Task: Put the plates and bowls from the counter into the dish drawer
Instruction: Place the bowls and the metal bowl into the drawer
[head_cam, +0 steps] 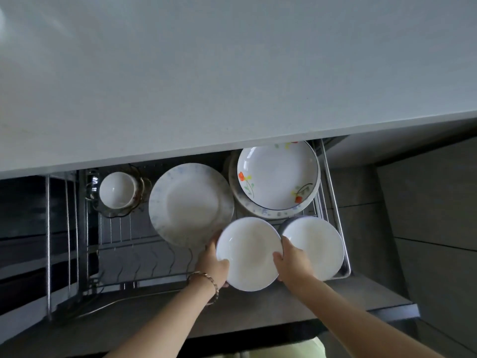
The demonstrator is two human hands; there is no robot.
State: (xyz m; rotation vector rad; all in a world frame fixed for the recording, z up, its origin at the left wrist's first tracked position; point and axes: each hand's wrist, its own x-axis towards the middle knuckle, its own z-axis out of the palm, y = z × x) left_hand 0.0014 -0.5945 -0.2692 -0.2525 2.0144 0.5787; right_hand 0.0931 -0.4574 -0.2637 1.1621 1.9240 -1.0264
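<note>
Pale grey counter (232,73) over an open wire-rack dish drawer (129,244).
Left hand (214,264) and right hand (293,262) grip a plain white round bowl (249,251), apparently above the rack.

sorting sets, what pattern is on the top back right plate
The plate has red and yellow flowers and a dark rim line; head view.

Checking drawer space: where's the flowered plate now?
The flowered plate sits back right in the dish drawer, head view, stacked on a blue-patterned plate, behind the rightmost white bowl.
</note>
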